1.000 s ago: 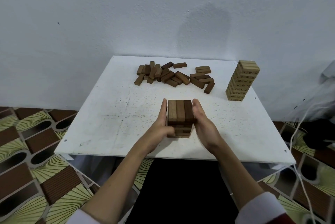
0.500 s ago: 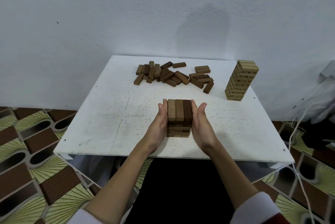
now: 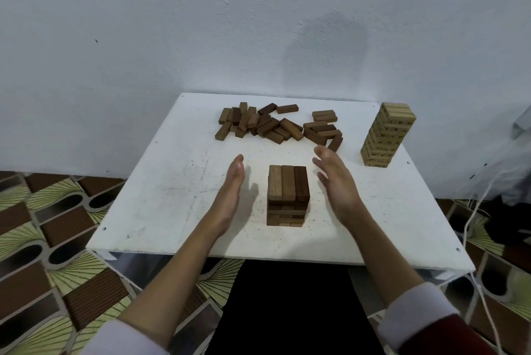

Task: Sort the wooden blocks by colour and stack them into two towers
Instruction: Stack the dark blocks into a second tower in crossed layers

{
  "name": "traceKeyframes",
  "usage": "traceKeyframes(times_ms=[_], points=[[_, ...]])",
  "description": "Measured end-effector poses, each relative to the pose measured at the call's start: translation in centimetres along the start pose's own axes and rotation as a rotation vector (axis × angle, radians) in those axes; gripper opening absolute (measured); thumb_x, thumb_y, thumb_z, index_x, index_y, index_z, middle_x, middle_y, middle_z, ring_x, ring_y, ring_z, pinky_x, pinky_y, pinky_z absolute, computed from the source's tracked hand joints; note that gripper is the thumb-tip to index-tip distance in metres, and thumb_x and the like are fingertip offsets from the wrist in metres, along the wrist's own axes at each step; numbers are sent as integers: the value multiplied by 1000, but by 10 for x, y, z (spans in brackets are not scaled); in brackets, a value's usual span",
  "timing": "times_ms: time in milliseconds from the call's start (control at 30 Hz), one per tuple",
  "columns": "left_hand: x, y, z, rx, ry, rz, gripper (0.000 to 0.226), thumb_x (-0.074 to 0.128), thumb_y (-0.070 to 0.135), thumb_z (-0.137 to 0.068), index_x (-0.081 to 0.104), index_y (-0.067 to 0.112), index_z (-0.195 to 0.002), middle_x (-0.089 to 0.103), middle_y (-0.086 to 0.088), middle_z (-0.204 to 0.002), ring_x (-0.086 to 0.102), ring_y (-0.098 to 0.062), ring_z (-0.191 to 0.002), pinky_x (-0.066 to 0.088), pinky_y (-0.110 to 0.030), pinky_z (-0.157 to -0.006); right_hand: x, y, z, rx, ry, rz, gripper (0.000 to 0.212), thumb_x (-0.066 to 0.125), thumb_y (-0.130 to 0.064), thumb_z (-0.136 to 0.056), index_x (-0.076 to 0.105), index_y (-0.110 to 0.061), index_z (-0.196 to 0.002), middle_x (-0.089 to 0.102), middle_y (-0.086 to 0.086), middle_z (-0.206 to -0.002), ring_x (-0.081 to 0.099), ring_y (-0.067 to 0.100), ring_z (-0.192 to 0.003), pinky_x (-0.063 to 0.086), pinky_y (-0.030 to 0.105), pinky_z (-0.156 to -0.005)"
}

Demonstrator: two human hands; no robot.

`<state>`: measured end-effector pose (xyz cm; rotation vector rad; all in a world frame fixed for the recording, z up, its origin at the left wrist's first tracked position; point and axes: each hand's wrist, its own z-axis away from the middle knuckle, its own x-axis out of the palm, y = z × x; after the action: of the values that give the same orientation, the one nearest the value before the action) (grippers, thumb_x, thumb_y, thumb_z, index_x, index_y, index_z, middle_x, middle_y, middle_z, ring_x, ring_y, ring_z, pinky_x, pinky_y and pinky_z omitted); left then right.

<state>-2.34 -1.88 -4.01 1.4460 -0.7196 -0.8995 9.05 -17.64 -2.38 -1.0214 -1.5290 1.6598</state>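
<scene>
Brown tower (image 3: 288, 195) stands on the counter (image 3: 161, 196) between the left hand (image 3: 231, 191) and right hand (image 3: 334, 182), both apart from it, palms facing inward, fingers straight and loosely together.

Both forearms are bare from wrist to near the elbow. The left hand (image 3: 231, 196) and right hand (image 3: 336, 186) wear no rings or gloves. The left sleeve (image 3: 123, 337) is white; the right sleeve (image 3: 425, 314) has a white cuff over dark red cloth.

Dark brown tower (image 3: 288, 195), pale tan tower (image 3: 386, 135), white table (image 3: 161, 196).
</scene>
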Motion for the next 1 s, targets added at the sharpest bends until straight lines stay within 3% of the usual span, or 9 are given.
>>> traceKeyframes(times_ms=[167, 267, 333, 467, 633, 700, 800, 933, 1000], points=[[-23, -7, -47, 42, 122, -165, 47, 41, 27, -101, 32, 17, -146, 31, 3, -151, 28, -12, -138, 25, -23, -105, 1, -8, -51, -84, -47, 339, 34, 44, -13, -99, 51, -16, -131, 44, -2, -142, 41, 11, -126, 31, 23, -99], [-33, -15, -76, 121, 165, -329, 45, 50, 18, -98, 38, 16, -141, 38, -3, -145, 33, -18, -134, 26, -28, -107, 1, 1, -93, -167, -24, 607, 33, 53, -7, -91, 57, -13, -124, 46, 6, -139, 38, 24, -131, 28, 31, -108], [-38, -18, -100, 161, 144, -430, 48, 56, 23, -94, 41, 17, -140, 41, -6, -143, 33, -22, -133, 25, -30, -106, -2, 10, -122, -179, 11, 804, 36, 57, -12, -86, 57, -14, -122, 45, 10, -139, 37, 31, -130, 25, 36, -108], [-40, -19, -146, 238, 123, -695, 77, 48, 59, -73, 49, 14, -136, 41, -9, -143, 34, -28, -132, 28, -36, -107, -10, 20, -157, -65, 94, 1092, 48, 57, -36, -88, 46, -25, -134, 23, 9, -152, 17, 37, -139, 15, 50, -113], [-30, -17, -202, 350, 104, -994, 85, 32, 69, -66, 53, 21, -133, 39, -6, -145, 30, -33, -134, 34, -53, -102, -8, 29, -185, 228, 92, 1121, 70, 39, -63, -89, 15, -35, -148, -6, 1, -159, -9, 40, -143, -2, 63, -109], [-24, -17, -216, 291, 4, -1057, 86, 27, 73, -68, 43, 29, -139, 26, -1, -154, 18, -32, -140, 23, -53, -110, -6, 31, -193, 286, 57, 1075, 70, 36, -66, -88, 15, -36, -148, -5, -1, -159, -9, 39, -143, 1, 66, -110], [-14, -30, -225, 185, -121, -1111, 69, 37, 68, -84, 30, 36, -145, 8, 8, -159, -5, -27, -146, 7, -57, -114, 8, 32, -202, 247, -25, 1044, 65, 39, -64, -88, 23, -36, -145, 0, -2, -159, -3, 37, -143, 3, 64, -110], [-21, -40, -213, 280, -37, -1003, 77, 23, 71, -75, 42, 31, -139, 23, 7, -155, 0, -22, -146, 10, -51, -116, 35, 30, -197, 177, -89, 988, 58, 39, -56, -93, 25, -34, -145, -1, -2, -159, -2, 36, -143, 4, 58, -113], [-28, -42, -207, 298, -13, -953, 73, 28, 65, -76, 46, 29, -136, 26, 6, -154, 3, -21, -146, 10, -45, -117, 47, 27, -194, 187, -121, 932, 55, 40, -52, -94, 27, -33, -144, -3, -2, -159, -4, 36, -143, 3, 56, -114]])
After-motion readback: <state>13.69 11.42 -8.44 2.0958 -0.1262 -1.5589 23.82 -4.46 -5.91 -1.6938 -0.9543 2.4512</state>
